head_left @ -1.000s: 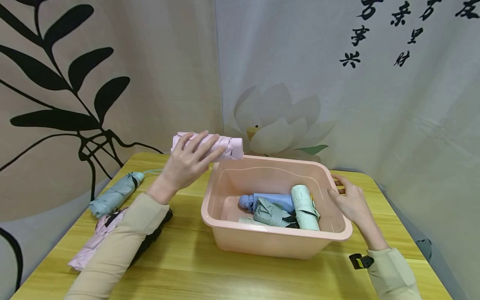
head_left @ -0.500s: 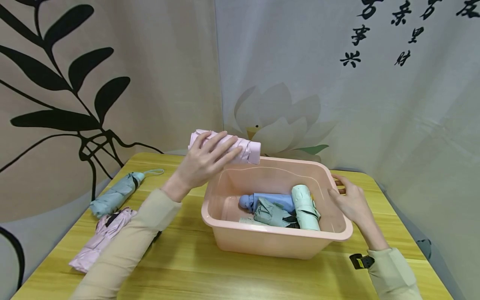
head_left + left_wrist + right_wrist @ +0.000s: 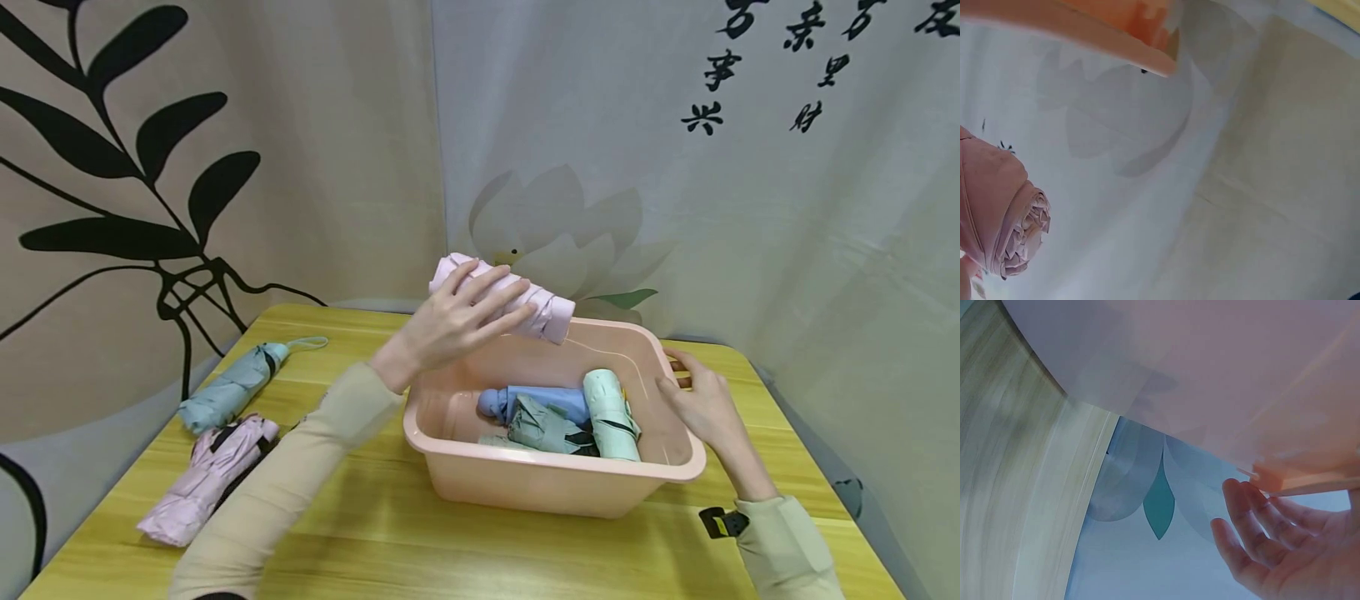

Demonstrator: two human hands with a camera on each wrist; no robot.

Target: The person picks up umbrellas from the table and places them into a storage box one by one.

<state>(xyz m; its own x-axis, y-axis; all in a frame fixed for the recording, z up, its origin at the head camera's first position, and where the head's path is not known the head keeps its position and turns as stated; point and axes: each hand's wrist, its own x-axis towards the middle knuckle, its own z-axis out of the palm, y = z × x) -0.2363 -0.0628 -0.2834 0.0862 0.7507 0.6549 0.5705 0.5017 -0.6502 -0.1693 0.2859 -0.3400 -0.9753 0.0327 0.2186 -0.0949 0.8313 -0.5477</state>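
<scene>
The umbrella (image 3: 556,317) at centre is pale pink, the tub (image 3: 525,488) below it peach. Inside show a blue umbrella (image 3: 551,402), a grey-green bundle (image 3: 540,427) and a mint roll (image 3: 609,408) banded black. At left: a light-blue umbrella (image 3: 231,392) and a lilac, black-strapped umbrella (image 3: 202,487). The counter (image 3: 390,542) is yellow wood-grain; black leaves (image 3: 112,239) pattern the upper left.

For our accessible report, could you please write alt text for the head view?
A left hand holds a lilac umbrella above a peach tub of folded umbrellas; the right hand holds the tub's rim. More umbrellas lie on the table.
</scene>
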